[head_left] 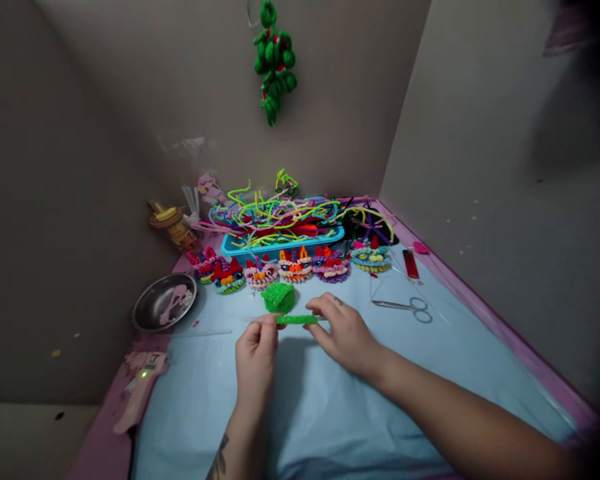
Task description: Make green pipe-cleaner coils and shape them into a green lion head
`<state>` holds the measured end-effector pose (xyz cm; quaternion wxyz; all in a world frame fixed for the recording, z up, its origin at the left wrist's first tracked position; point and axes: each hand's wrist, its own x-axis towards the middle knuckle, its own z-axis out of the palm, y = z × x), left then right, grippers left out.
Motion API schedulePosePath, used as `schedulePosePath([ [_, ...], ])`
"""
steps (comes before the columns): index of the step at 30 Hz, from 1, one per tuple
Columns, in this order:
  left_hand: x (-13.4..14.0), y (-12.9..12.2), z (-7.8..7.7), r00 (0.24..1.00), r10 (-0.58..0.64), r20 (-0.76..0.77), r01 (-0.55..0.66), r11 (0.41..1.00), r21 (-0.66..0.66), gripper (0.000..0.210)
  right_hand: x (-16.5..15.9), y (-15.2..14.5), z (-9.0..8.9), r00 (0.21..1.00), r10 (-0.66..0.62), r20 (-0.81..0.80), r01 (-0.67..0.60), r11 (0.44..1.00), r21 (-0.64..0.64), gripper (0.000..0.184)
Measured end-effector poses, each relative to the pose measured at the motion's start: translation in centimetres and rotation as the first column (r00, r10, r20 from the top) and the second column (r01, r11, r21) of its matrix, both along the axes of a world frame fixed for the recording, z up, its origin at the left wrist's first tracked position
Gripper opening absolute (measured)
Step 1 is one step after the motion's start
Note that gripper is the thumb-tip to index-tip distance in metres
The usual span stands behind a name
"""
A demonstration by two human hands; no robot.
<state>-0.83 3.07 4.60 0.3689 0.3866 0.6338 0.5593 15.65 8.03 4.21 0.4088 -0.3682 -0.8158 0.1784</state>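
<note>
A thin pale rod runs level between my hands, with a green pipe cleaner [297, 320] wound in a coil around its middle. My left hand [258, 350] is closed, pinching the rod at the coil's left end. My right hand [344, 333] holds the coil's right end between thumb and fingers. Just beyond the coil sits a rounded green fuzzy piece [278, 297] on the blue cloth [205, 400]. Behind it stands a row of several colourful fuzzy animal heads [295, 265].
A blue tray [235, 252] heaped with pipe cleaners stands at the back. To the left are a metal bowl [145, 313], a white stick [200, 333] and a pink glue gun [143, 393]. Scissors [405, 307] lie right. A green fuzzy decoration [275, 63] hangs on the wall.
</note>
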Motion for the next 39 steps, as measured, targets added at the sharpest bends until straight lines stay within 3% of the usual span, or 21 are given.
schedulePosePath([
  [3,-0.3,0.2,-0.4,0.998,-0.013,0.059,0.010,0.999,0.041,0.037,0.0,0.2,-0.3,0.998,0.070,0.005,-0.068,0.980,-0.189,0.044],
  [5,-0.5,0.2,-0.6,0.996,-0.017,0.088,0.011,0.998,0.067,0.037,0.0,0.3,-0.2,0.992,0.126,0.029,-0.116,0.969,-0.216,0.030],
  [7,-0.5,0.3,-0.8,0.996,-0.021,0.087,0.013,0.996,0.088,0.036,0.0,0.4,-0.1,0.983,0.163,0.079,-0.145,0.969,-0.198,0.016],
  [15,-0.9,0.4,-0.5,0.999,0.024,-0.040,-0.021,0.998,0.067,0.032,-0.1,0.7,-0.1,0.992,0.070,0.104,-0.055,0.988,-0.144,0.016],
  [26,-0.5,0.1,0.1,0.992,0.070,-0.101,-0.069,0.998,0.008,0.037,-0.1,0.5,-0.2,0.985,-0.040,0.170,0.041,0.999,-0.002,0.012],
  [34,-0.3,-0.3,0.4,0.942,0.082,-0.326,-0.050,0.993,0.107,0.035,0.0,0.3,0.0,0.985,-0.052,0.167,0.039,0.996,0.083,0.012],
  [39,-0.5,-0.3,0.2,0.973,0.080,-0.216,-0.064,0.995,0.079,0.040,0.0,0.2,0.2,0.994,-0.029,0.103,0.023,0.998,0.063,0.009],
])
